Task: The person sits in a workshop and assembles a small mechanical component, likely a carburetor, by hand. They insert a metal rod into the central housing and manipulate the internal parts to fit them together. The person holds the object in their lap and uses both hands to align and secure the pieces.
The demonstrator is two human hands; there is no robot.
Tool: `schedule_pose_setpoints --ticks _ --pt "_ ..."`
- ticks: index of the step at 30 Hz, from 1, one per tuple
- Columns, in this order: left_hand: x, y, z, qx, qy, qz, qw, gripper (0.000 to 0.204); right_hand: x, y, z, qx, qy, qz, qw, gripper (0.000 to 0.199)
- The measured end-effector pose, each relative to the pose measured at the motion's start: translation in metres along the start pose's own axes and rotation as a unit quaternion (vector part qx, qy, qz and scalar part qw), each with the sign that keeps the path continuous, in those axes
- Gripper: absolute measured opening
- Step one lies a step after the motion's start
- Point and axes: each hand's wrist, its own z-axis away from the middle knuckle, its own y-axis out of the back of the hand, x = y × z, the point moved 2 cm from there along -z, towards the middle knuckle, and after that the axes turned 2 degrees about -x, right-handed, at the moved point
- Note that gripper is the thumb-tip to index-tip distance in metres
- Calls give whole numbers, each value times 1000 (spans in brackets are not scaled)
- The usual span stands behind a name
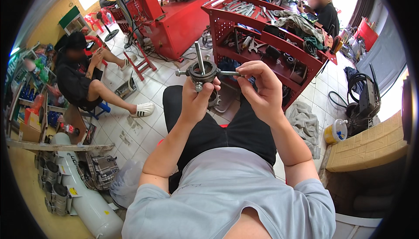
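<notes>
In front of my lap, a dark ring-shaped metal tool (210, 76) has bolts sticking out from its sides. My left hand (196, 101) is closed round its lower part, with the thumb up against a bolt head. A thin steel rod (199, 57) stands nearly upright through the ring's opening. To the right, my right hand (263, 86) pinches the outer end of a side bolt (228, 73) between thumb and fingers. Below the ring hangs a toothed metal part, partly hidden by my left hand, and I cannot tell whether it belongs to the tool.
A red tool cart (305, 64) with wrenches and rags stands ahead to the right. Beyond my lap is a red lift (179, 29). One person (78, 73) sits at left, another (325, 9) at far right. A white cylinder (89, 195) lies at lower left.
</notes>
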Motion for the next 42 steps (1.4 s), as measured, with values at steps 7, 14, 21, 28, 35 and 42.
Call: schedule_pose_setpoints --ticks 7,14,21,28,35,42 --pt "2 -5 0 -1 24 82 996 53 4 -1 3 -15 51 19 998 35" --pt "1 -7 -1 -8 -18 86 996 39 -9 -4 -3 47 -18 36 998 13" --pt "-1 -2 1 0 3 10 1000 65 -9 2 -1 -38 -187 -88 978 9" --pt "1 -2 -2 -2 6 27 1000 68 1 -1 -1 -36 -34 -92 995 13" --pt "2 -7 -1 -8 3 86 996 41 2 -5 3 27 -20 -58 998 23" --pt "3 -6 0 -3 32 115 993 46 3 1 0 11 77 63 995 32"
